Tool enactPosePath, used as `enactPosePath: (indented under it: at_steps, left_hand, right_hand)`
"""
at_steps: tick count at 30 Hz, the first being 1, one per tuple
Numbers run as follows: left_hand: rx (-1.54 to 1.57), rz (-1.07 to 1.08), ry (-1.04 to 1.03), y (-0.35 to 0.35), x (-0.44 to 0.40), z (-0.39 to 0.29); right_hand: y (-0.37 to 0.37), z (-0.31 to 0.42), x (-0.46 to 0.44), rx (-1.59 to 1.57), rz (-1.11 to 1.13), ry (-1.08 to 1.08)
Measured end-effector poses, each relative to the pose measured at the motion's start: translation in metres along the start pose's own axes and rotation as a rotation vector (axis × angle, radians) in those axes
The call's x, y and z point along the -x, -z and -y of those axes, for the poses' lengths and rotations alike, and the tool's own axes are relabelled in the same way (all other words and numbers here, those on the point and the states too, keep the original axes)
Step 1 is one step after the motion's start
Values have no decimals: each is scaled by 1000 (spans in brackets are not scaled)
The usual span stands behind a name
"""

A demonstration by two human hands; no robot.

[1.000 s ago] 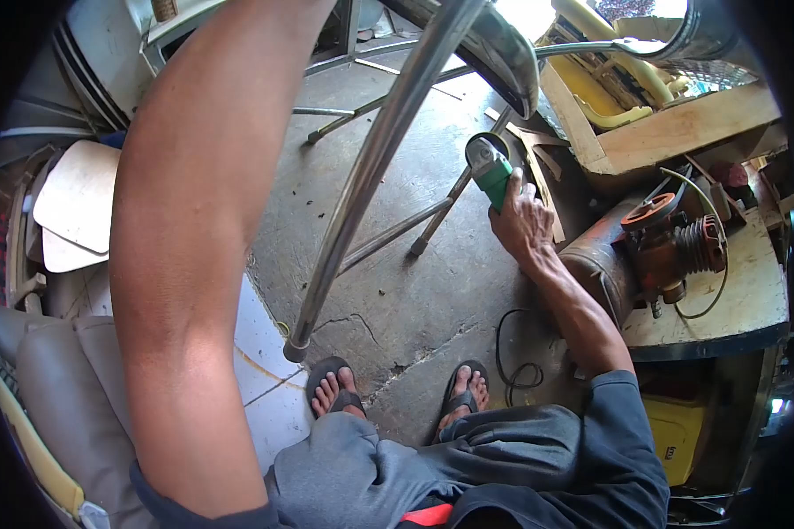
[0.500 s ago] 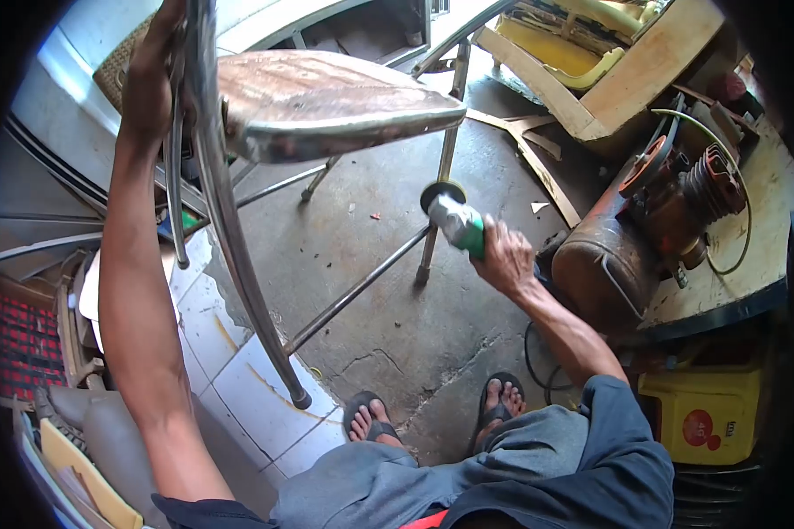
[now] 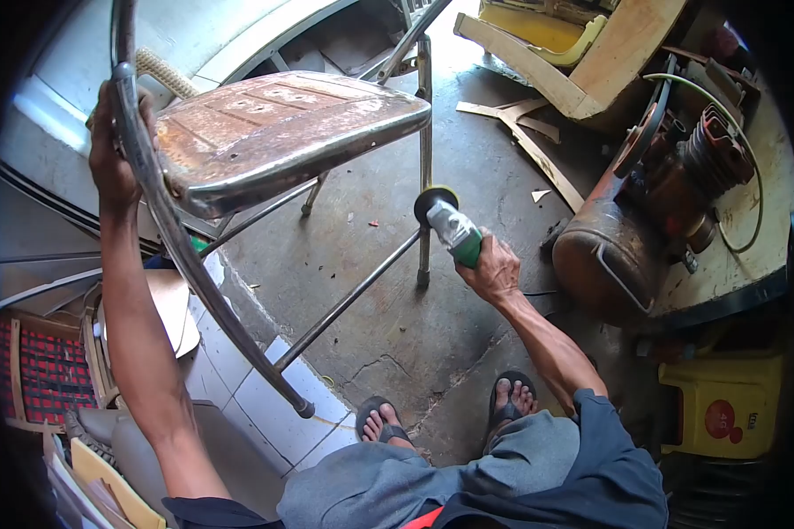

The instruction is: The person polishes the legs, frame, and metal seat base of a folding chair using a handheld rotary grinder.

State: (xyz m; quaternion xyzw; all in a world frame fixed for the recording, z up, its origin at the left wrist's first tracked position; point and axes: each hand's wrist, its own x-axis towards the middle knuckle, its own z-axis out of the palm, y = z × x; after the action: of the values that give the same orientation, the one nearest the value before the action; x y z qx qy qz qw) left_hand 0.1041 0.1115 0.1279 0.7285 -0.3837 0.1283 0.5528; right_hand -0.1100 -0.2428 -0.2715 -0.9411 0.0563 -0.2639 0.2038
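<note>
A metal-framed chair with a rusty, worn seat [image 3: 265, 123] stands tilted in front of me. My left hand [image 3: 116, 150] is wrapped round the chair's tubular frame [image 3: 154, 198], beside the seat. In my right hand [image 3: 494, 269] is a green and silver angle grinder [image 3: 454, 227], held by its body. The grinder's round disc [image 3: 432, 204] lies against or just in front of the far chair leg [image 3: 425, 150], near where the lower crossbar [image 3: 353, 300] joins it. Whether the disc touches the metal, I cannot tell.
On the right lies a rusty air compressor [image 3: 609, 256] with a belt wheel and hose. Wood strips [image 3: 543, 163] rest on the concrete floor behind the chair. A yellow container [image 3: 723, 406] is at lower right. At left are a red-checked woven panel [image 3: 53, 366] and white tiles [image 3: 238, 379].
The chair's seat and upper frame have shifted left and down in view, showing more of the seat top. My left hand moved with the frame. The grinder stays near the same leg.
</note>
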Motion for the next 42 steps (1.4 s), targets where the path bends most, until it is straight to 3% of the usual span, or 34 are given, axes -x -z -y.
enactPosePath:
  at_steps: [3,6,7,8,13,15,18,22,23,25,29,31,37,39,42]
  left_hand:
    - [-28,-88,10,-11,7,-9]
    - [13,6,37,6,7,-2]
    - [26,76,51,12,7,-1]
    - [27,-22,45,0,11,-8]
    - [1,-26,60,6,12,-6]
    - [13,4,63,13,12,-2]
    - [22,46,86,14,14,-3]
    - [16,-8,96,8,14,-9]
    - [16,-9,98,8,13,-8]
    - [15,-11,101,9,12,-5]
    - [10,0,51,9,5,-2]
    - [-1,-24,37,4,5,-1]
    - [-66,-120,21,-9,-1,-1]
    - [-111,-188,-51,-6,-4,11]
    - [-190,-68,-135,16,-19,26]
  right_hand:
    - [3,7,-28,-31,4,-138]
    - [3,14,-43,-92,-85,-178]
    - [2,14,-37,-95,-87,-179]
    - [1,13,-23,-84,-46,-169]
    - [-16,1,10,-96,-38,-69]
    - [-2,17,-13,-168,83,-307]
    - [2,25,-41,-319,78,-475]
    - [-11,23,-2,-290,234,-470]
    - [-12,26,30,-280,133,-320]
    - [6,29,42,-274,223,-524]
    - [13,14,46,-204,219,-614]
    - [17,19,41,-317,198,-717]
    - [10,37,27,-389,153,-638]
    - [12,36,41,-247,198,-476]
    - [17,39,70,-129,317,-313]
